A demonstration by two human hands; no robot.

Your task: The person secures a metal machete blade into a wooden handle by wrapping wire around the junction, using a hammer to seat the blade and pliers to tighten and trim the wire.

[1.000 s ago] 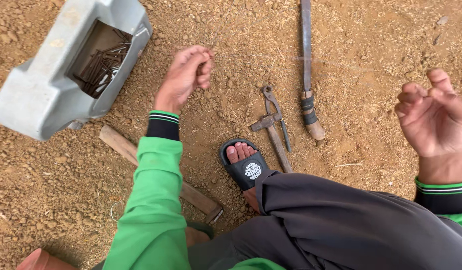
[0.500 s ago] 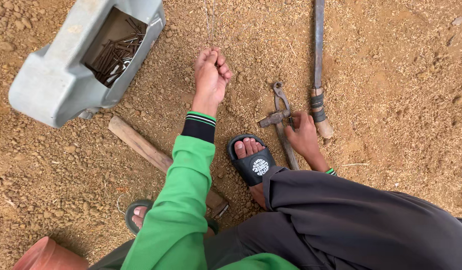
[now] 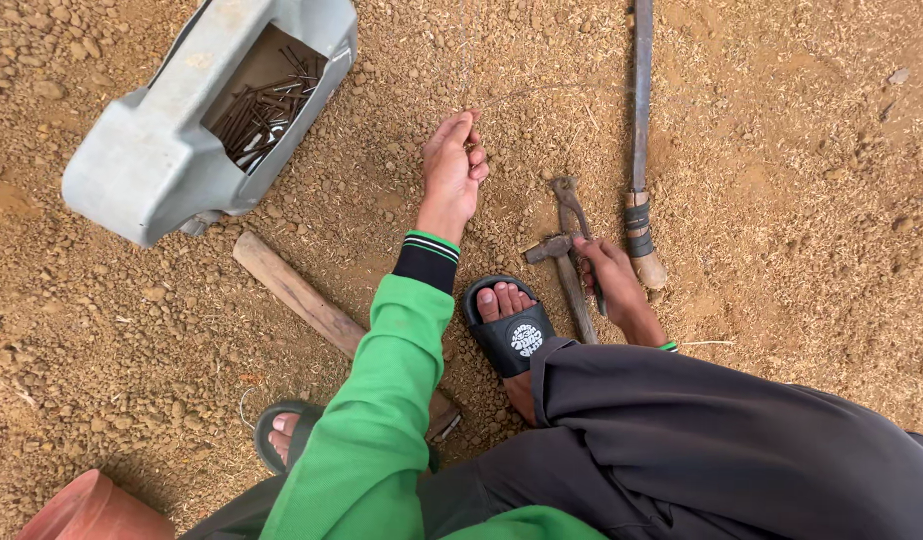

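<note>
A person crouches on bare, gravelly ground, both hands at work just ahead of a foot in a black sandal [image 3: 510, 330]. The left hand [image 3: 452, 175] is pinched nearly closed, thumb against fingertips, on a thin wire [image 3: 466, 60] that runs straight away from it across the dirt; the tight pinch seems meant to keep so fine a strand from slipping. The right hand [image 3: 610, 285] lies low on the ground with its fingers curled over the handles of a pair of rusty pincers [image 3: 574, 250], whose jaws point away from the body. How firmly it grips cannot be told from this angle.

Just beyond the right hand, on its outer side, lies a long blade with a taped wooden handle [image 3: 640, 150], set down parallel to the pincers and within easy reach. Far out past the left hand, a grey plastic jerrycan [image 3: 172, 150] rests on its side, a window cut in its wall so that the dark nails [image 3: 260, 105] heaped inside can be picked out from above. A length of wooden stick [image 3: 297, 290] lies between that container and the green sleeve [image 3: 382, 400].
</note>
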